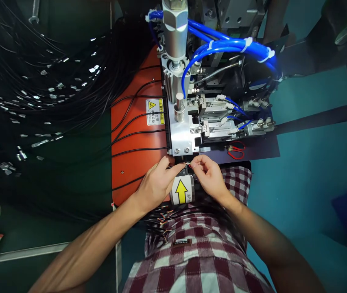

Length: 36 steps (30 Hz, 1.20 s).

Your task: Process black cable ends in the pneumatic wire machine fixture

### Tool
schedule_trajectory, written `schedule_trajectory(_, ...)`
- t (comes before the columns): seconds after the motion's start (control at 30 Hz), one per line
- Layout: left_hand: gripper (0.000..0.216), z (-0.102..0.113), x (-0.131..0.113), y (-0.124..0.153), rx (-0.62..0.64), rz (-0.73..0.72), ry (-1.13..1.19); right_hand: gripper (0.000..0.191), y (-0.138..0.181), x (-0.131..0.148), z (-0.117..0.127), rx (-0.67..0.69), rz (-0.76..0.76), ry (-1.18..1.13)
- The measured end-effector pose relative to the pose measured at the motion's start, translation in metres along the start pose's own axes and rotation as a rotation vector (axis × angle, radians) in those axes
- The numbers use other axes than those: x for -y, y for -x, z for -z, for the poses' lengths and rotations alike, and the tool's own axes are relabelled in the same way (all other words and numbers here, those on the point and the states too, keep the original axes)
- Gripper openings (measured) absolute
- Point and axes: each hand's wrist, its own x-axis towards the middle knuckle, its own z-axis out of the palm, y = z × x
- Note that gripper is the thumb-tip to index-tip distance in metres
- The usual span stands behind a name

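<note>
At the front end of the machine (177,134), my two hands meet. My left hand (156,181) is closed, thumb stretched toward the right, and a black cable (129,183) runs in under it from the left. My right hand (210,175) pinches thin coloured wires (188,164) between thumb and forefinger, close to the left thumb tip. The fingers hide most of the wire ends. Just below the hands sits a white label with a yellow arrow (181,191). Bundled cables with bare coloured wire ends (164,215) lie across my lap.
Several black cables cross the orange plate (139,162) into the machine's left side. A large heap of cables with metal connectors (60,85) lies at left. Blue air hoses (231,44) arch above the cylinders. Red-handled snips (236,149) rest on the dark plate at right.
</note>
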Motion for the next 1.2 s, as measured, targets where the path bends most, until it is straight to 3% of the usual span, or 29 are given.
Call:
schedule_trajectory(0.13,0.031,0.0013,-0.0009,-0.0005,0.000,-0.009,-0.011,0.017,-0.0028,0.0059,0.0013,0.067,-0.123,-0.169)
schedule_trajectory(0.33,0.031,0.0032,-0.0012,-0.0002,0.005,-0.021,0.004,0.017,-0.0050,0.0101,0.0031,0.087,-0.171,-0.208)
schedule_trajectory(0.97,0.030,0.0034,-0.0006,-0.0009,0.022,-0.030,-0.023,0.017,-0.0043,0.0030,0.0024,0.022,-0.030,-0.067)
schedule_trajectory(1.2,0.031,0.0040,-0.0006,-0.0004,0.036,-0.026,-0.028,0.009,-0.0004,0.0104,-0.0001,-0.073,0.118,0.160)
